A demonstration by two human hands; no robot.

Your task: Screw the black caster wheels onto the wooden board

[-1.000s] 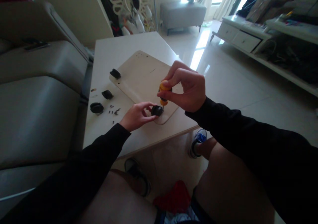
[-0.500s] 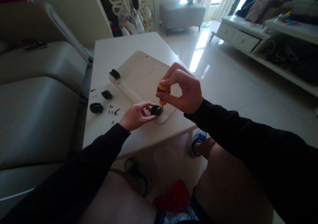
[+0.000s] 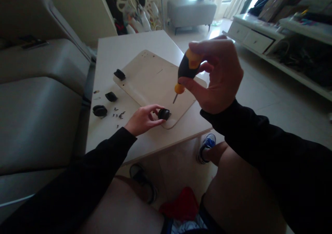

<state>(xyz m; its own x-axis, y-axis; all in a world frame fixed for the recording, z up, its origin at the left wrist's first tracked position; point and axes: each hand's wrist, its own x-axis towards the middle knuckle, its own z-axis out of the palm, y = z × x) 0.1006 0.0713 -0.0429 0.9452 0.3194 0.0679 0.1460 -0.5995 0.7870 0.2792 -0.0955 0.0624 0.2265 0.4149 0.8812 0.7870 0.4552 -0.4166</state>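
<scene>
Thumb and fingers of my left hand (image 3: 145, 119) pinch a black caster wheel (image 3: 164, 114) at the near corner of a pale, round-cornered board (image 3: 153, 76). Raised above the board's right part, my right hand (image 3: 218, 73) grips a yellow-and-black screwdriver (image 3: 190, 66). Its metal tip points down and left, apart from the caster. Another black caster (image 3: 119, 75) sits at the board's left corner. Two more lie on the table, one black caster (image 3: 111, 96) near the board and another caster (image 3: 100, 111) further left. Several small screws (image 3: 120, 115) are scattered between them and my left hand.
The board rests on a white table (image 3: 109, 54). A grey sofa (image 3: 33, 123) stands along the left. Beyond the table are a grey bench (image 3: 192, 14) and a white cabinet (image 3: 249, 37). Below the near edge, a red item (image 3: 181, 204) shows between my legs.
My right hand has lifted the screwdriver up and to the right, away from the caster, and its shaft now tilts. My left hand has stayed on the caster.
</scene>
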